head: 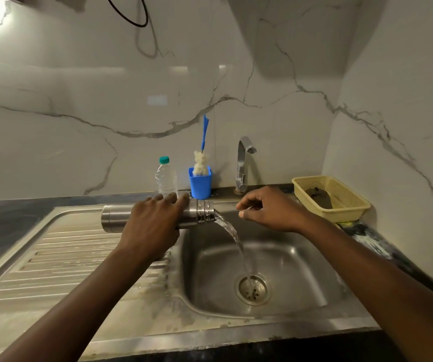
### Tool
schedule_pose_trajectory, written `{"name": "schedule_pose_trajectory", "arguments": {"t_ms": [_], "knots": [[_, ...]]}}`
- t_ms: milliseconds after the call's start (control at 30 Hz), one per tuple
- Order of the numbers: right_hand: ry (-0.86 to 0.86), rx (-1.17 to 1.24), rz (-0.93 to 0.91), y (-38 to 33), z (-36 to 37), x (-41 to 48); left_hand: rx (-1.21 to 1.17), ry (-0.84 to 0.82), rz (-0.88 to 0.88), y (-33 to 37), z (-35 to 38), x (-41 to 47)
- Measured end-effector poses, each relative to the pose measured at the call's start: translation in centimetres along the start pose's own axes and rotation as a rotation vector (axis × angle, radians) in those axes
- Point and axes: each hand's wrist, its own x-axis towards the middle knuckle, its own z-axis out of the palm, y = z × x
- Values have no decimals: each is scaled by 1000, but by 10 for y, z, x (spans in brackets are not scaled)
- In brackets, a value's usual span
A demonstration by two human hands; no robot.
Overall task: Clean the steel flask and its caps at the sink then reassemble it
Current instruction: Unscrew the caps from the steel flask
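My left hand [155, 226] grips the steel flask [117, 216] around its middle and holds it on its side over the sink's left rim. Its threaded mouth [206, 211] points right, and water [238, 244] pours from it in an arc down to the drain [253, 290] of the sink basin [288, 262]. My right hand [270, 210] hovers just right of the flask's mouth, fingers loosely curled, holding nothing that I can see. No caps are in view.
A ribbed steel draining board [66, 257] lies left of the basin. Behind the sink stand a clear plastic bottle [166, 178], a blue cup [200, 182] with a bottle brush [201, 163], and the tap [242, 163]. A yellow basket [333, 197] sits at the back right.
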Motion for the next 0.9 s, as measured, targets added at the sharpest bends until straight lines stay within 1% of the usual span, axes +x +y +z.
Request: {"name": "schedule_pose_trajectory", "arguments": {"t_ms": [200, 567, 900], "knots": [[9, 0, -5, 1, 1, -1, 69, 9, 33, -2, 3, 5], [34, -3, 8, 10, -5, -4, 89, 25, 87, -5, 20, 15], [39, 3, -3, 9, -6, -5, 121, 49, 138, -6, 20, 21]]}}
